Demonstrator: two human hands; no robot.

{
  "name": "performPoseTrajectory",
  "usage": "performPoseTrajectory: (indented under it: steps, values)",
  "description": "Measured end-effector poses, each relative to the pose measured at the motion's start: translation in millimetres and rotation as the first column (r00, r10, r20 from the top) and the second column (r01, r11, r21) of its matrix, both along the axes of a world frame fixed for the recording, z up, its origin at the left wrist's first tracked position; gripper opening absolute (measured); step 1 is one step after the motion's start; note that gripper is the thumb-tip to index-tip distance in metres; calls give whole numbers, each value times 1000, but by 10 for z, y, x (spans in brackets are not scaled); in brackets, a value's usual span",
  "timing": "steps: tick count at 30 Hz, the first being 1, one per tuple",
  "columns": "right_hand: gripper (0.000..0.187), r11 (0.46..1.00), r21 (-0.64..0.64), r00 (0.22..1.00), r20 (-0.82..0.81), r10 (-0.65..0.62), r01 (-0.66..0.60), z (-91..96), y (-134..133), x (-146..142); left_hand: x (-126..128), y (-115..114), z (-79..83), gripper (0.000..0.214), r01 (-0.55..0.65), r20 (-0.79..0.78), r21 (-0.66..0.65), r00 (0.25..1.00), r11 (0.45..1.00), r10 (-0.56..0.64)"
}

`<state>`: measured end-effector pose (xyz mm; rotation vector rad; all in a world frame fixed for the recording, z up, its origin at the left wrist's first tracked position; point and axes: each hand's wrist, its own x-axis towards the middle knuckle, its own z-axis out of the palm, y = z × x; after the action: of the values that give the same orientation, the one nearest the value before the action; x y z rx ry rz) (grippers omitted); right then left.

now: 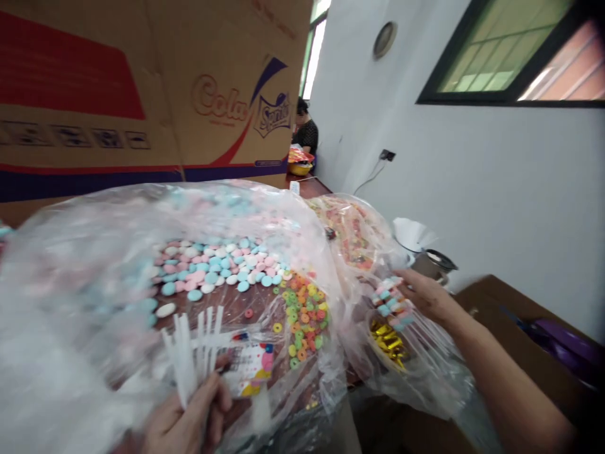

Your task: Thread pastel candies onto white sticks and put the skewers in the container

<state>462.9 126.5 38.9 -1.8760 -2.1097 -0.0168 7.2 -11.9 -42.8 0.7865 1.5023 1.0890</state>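
Low in the view, my left hand [198, 413] is closed round several white sticks [189, 353] that fan upward. Just right of them lies a small printed packet [250, 369] with colourful dots, close to my left fingers. Out to the right, my right hand [425, 293] is closed on a bunch of candy sticks [392, 302] with pink, blue and white pieces; the pale sticks trail down to the right. Beneath that bunch sits a bowl of gold twist ties [388, 340]. Pastel candies [217, 268] and ring-shaped candies [305, 315] lie on the table, partly framed by clear plastic.
A large clear plastic bag [94, 265] of pastel candy covers the left. Another bag [350, 227] holds ring candies. Behind stands a big cardboard box [155, 82]. A metal jug [432, 265] is by the wall, a person [307, 132] sits far back, and a brown carton [510, 309] stands right.
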Motion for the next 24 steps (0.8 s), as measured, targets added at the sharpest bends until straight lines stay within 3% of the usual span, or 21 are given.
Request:
performPoseTrajectory:
  steps: [3, 5, 7, 10, 13, 17, 22, 24]
  values:
    - [37, 994, 106, 995, -98, 17, -6, 195, -11, -393, 23, -34, 59, 55, -5, 39, 24, 999, 1000, 4]
    - [35, 992, 116, 973, -216, 76, -52, 301, -89, -866, 30, -36, 39, 50, -44, 50, 35, 998, 998, 42]
    - [32, 981, 67, 912, -362, 192, -180, 329, -224, -1444, 26, -30, -1, 47, -40, 60, 23, 997, 999, 38]
    - [27, 910, -70, 789, -528, 314, -410, 191, -451, -2297, 8, -22, -41, 44, 23, 70, 28, 997, 999, -25]
    - [18, 798, -213, 643, -719, 263, -565, -61, -612, -2907, -2, -22, -32, 44, 65, 88, 54, 994, 996, -70]
    - [13, 758, -284, 521, -849, 86, -587, -300, -680, -3257, 15, -24, 0, 44, 37, 148, 55, 988, 998, -45]
    - [17, 793, -326, 514, -858, -20, -514, -376, -688, -3316, 54, -30, -2, 46, -54, 172, 68, 984, 996, 42]
    - [16, 781, -348, 518, -855, -38, -518, -383, -704, -3316, 68, -35, -12, 46, -81, 182, 76, 981, 994, 66]
